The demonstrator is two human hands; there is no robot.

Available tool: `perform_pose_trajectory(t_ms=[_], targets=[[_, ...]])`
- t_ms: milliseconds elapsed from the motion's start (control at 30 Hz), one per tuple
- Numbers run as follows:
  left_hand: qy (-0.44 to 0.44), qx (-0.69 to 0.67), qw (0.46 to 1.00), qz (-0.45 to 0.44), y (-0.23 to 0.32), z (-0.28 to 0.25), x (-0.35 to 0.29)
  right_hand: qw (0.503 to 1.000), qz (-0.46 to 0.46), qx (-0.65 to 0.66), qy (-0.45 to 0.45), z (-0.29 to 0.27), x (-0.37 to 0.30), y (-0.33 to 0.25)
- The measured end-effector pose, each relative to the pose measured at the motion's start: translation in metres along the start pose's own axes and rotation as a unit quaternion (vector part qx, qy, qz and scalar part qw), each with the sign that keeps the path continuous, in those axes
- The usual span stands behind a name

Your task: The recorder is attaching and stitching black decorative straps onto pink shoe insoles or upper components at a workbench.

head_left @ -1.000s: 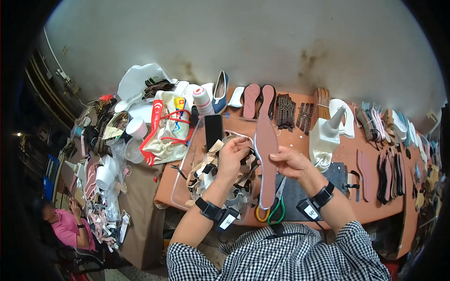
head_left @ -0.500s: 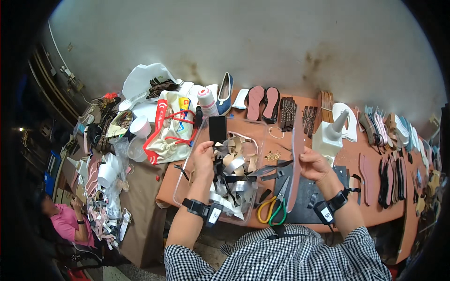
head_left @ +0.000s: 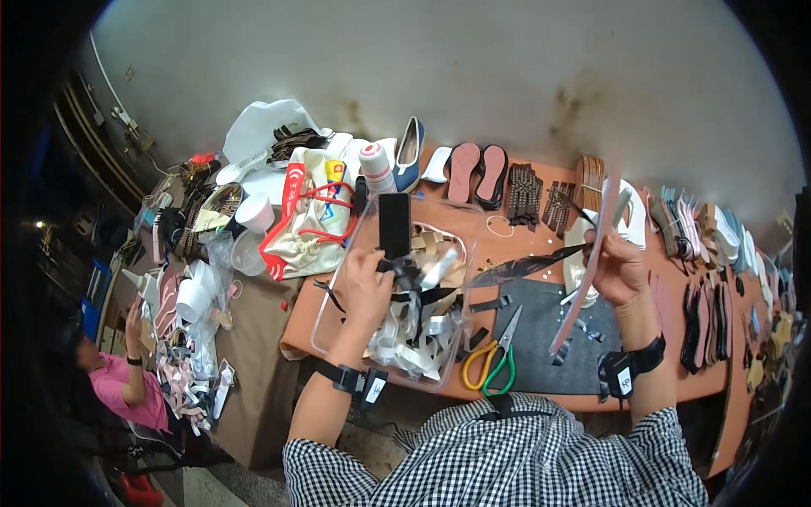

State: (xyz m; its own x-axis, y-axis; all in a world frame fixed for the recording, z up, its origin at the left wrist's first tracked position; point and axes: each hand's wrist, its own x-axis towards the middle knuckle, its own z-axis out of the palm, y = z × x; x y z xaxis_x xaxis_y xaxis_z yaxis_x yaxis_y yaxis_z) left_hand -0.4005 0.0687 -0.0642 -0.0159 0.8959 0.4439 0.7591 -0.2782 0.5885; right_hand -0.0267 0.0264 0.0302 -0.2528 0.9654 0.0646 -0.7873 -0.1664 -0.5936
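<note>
Above the orange-brown tabletop [head_left: 302, 325], both hands are occupied. The right hand [head_left: 621, 270] has its fingers clamped on a long pink sole [head_left: 578, 306], raised and turned nearly edge-on, presumably to keep its rim accessible. A black strip [head_left: 525, 269] spans the gap from the sole toward the left hand [head_left: 369, 283], whose fingers appear pinched together on its other end (motion blur prevents full confirmation). The wide spacing of the hands seems to keep the strip extended. Beneath the left hand is a clear bin [head_left: 480, 241] of mixed scraps [head_left: 414, 346], likely placed there to be within easy reach; a phone [head_left: 394, 224] lies at its far end. Scissors [head_left: 500, 355] with yellow and green handles lie partly on a dark mat [head_left: 528, 338], handles toward the wearer, an arrangement that suits quick pickup.
</note>
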Motion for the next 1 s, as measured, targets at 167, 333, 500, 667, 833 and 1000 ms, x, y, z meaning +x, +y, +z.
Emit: perform_pose_trajectory(t_ms=[167, 333, 500, 667, 833, 1000], targets=[[-0.099, -0.203, 0.954, 0.195, 0.072, -0.001, 0.003, 0.999, -0.027, 0.005, -0.032, 0.023, -0.009, -0.011], [-0.268, -0.158, 0.943, 0.116, 0.052, 0.016, 0.005, 0.992, -0.103, -0.021, -0.063, 0.035, -0.025, -0.033], [-0.195, -0.077, 0.958, 0.194, 0.032, -0.007, 0.012, 0.989, -0.135, -0.05, -0.033, 0.027, -0.047, -0.051], [-0.207, -0.275, 0.936, 0.073, 0.057, -0.036, 0.02, 0.989, -0.142, 0.01, 0.03, 0.009, -0.055, -0.053], [-0.174, -0.331, 0.92, 0.114, 0.072, -0.048, 0.022, 0.985, -0.142, 0.089, 0.037, 0.006, -0.051, -0.059], [-0.222, -0.102, 0.95, 0.194, 0.056, -0.037, 0.011, 0.985, -0.15, 0.09, 0.006, 0.012, -0.063, -0.067]])
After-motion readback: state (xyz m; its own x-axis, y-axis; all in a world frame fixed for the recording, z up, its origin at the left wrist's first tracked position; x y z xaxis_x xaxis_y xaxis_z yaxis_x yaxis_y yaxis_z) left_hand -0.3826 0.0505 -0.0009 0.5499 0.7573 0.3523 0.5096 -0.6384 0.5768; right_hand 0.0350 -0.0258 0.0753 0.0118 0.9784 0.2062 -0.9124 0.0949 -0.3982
